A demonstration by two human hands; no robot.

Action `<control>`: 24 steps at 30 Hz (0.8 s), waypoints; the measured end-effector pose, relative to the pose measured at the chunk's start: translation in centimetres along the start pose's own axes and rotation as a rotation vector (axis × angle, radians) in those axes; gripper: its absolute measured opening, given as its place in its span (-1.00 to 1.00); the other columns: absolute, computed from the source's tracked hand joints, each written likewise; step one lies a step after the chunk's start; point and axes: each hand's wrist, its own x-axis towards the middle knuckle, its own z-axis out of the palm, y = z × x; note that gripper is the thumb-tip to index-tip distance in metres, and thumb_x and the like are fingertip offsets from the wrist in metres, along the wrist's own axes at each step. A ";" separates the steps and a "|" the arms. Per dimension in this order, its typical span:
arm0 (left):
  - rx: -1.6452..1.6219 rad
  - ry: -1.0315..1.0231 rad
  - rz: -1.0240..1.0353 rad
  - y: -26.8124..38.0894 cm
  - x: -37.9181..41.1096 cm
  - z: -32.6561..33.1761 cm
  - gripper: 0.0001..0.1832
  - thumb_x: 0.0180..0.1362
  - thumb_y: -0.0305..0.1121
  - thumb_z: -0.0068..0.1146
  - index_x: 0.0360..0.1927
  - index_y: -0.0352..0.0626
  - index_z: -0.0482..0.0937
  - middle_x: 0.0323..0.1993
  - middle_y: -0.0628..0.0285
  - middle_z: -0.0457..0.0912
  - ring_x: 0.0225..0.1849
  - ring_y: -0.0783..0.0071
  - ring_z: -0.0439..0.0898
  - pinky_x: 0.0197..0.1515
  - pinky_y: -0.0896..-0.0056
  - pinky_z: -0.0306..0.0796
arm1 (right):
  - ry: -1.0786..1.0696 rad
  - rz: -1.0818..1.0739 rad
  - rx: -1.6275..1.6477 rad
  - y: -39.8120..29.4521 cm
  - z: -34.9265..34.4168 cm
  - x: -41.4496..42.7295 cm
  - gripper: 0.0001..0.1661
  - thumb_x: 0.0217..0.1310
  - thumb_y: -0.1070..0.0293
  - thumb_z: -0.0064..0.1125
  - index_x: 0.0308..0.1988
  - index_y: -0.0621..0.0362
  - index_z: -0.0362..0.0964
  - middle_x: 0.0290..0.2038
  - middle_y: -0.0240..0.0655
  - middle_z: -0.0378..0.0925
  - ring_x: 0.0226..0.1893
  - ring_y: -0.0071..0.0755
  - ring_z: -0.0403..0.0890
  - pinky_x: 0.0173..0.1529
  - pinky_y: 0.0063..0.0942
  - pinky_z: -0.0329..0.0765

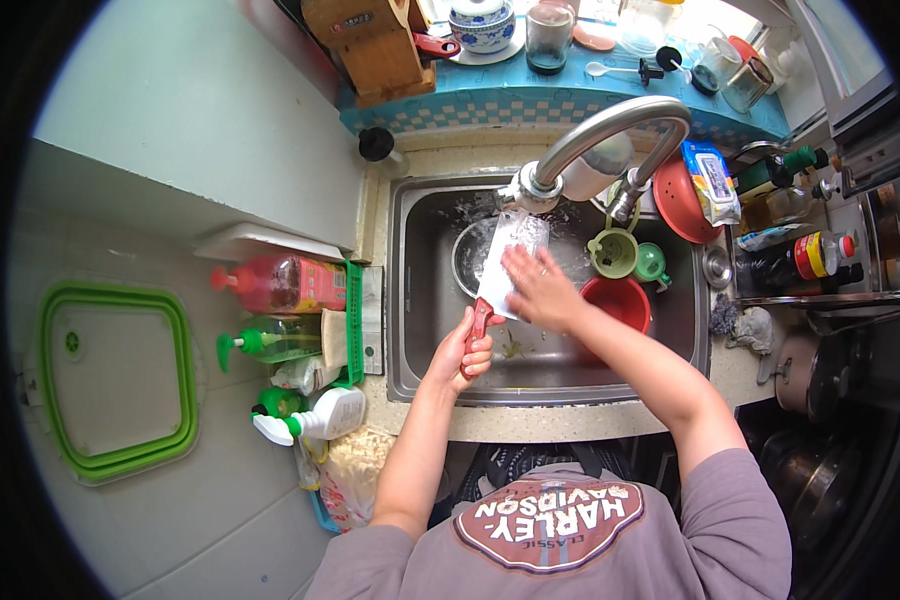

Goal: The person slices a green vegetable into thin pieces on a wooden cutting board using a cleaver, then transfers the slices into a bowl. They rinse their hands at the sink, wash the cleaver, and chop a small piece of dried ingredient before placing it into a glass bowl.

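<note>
My left hand grips the red handle of a kitchen cleaver above the stainless-steel sink. The broad, shiny blade slants up and away from me, its far end beneath the faucet. Flat against the blade's face or just over it is my right hand, fingers spread and slightly blurred. Contact between palm and blade cannot be made out for certain. Water splashes around the blade's far end. Partly behind the blade, a round metal bowl rests in the sink. Green scraps lie on the sink bottom.
On the sink's right side are a red basin, a pale green cup and a green-lidded container. Soap bottles and a spray bottle line the left. A knife block and jars occupy the ledge behind.
</note>
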 end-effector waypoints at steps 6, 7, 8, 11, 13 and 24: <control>-0.008 0.006 0.001 -0.1 0.5 0.1 -0.38 0.50 0.14 -0.28 0.15 -0.25 0.48 -0.65 0.52 0.15 -0.76 0.81 0.03 -0.77 0.70 -0.04 | -0.007 -0.005 0.027 2.0 0.1 -0.3 -0.16 0.52 -0.20 -0.38 0.49 0.15 -0.04 0.53 -0.14 -0.01 0.55 -0.16 -0.02 0.56 -0.04 -0.15; 0.006 -0.005 -0.009 -0.2 0.4 0.0 -0.38 0.50 0.14 -0.29 0.16 -0.25 0.47 -0.65 0.51 0.16 -0.76 0.81 0.04 -0.76 0.70 -0.02 | -0.005 0.130 -0.058 3.5 0.3 0.1 -0.17 0.52 -0.20 -0.40 0.49 0.14 -0.04 0.53 -0.12 -0.01 0.55 -0.15 -0.02 0.56 -0.05 -0.15; 0.010 -0.008 -0.027 -0.3 0.2 0.0 -0.39 0.51 0.13 -0.29 0.16 -0.26 0.46 -0.64 0.51 0.17 -0.75 0.80 0.06 -0.75 0.70 -0.01 | 0.057 0.237 0.017 5.2 0.3 0.1 -0.17 0.52 -0.18 -0.36 0.49 0.15 -0.03 0.53 -0.10 -0.03 0.55 -0.14 -0.03 0.55 -0.04 -0.16; -0.037 -0.028 -0.046 -0.6 -0.1 0.0 -0.39 0.50 0.12 -0.27 0.15 -0.27 0.46 -0.64 0.51 0.18 -0.76 0.80 0.07 -0.75 0.69 0.00 | 0.295 0.469 0.114 7.2 0.3 -0.6 -0.34 0.42 0.12 -0.01 0.36 0.22 0.20 0.40 -0.02 0.23 0.41 -0.02 0.26 0.45 -0.09 0.16; -0.101 -0.020 -0.034 -0.8 -0.3 -0.2 -0.43 0.49 0.10 -0.19 0.05 -0.29 0.48 -0.65 0.49 0.19 -0.76 0.78 0.09 -0.76 0.68 0.02 | 0.480 0.522 0.359 7.5 -0.8 -1.8 -0.43 0.36 0.30 0.10 0.29 0.23 0.30 0.29 -0.01 0.39 0.32 0.01 0.40 0.35 -0.18 0.34; 0.119 0.283 0.212 -5.4 -1.7 4.9 -0.60 0.48 0.06 -0.12 -0.19 -0.09 0.36 -0.58 0.39 0.29 -0.68 0.65 0.23 -0.65 0.56 0.15 | 0.867 0.731 0.818 8.9 -6.5 0.4 -0.66 0.46 0.22 0.01 -0.14 0.29 0.57 -0.32 -0.32 0.68 -0.41 -0.49 0.64 -0.28 -0.51 0.56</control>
